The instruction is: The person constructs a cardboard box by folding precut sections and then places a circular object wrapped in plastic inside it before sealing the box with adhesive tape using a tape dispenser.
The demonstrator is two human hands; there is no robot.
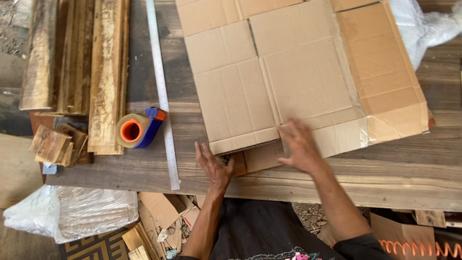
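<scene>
Wooden table (409, 173) bears flattened cardboard (293, 72); both hands, left (214, 166), right (298, 144), lie open, gripping nothing.

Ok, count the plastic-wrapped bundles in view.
2: one plastic-wrapped bundle on the ground at bottom left, another bundle on the table at top right, partly cut off. More may be hidden.

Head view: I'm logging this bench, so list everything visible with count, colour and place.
cardboard: one flattened box, brown, centre of table
tape dispenser: one, blue with orange core, left of cardboard
ruler: one, metal grey, between dispenser and cardboard
planks: several, weathered tan, stacked far left
table: one, grey-brown wood
plastic wrap: clear bundle, floor lower left; more at top right
scraps: brown cardboard, floor below table
left hand: open, at cardboard's near edge
right hand: open, flat on cardboard
</scene>
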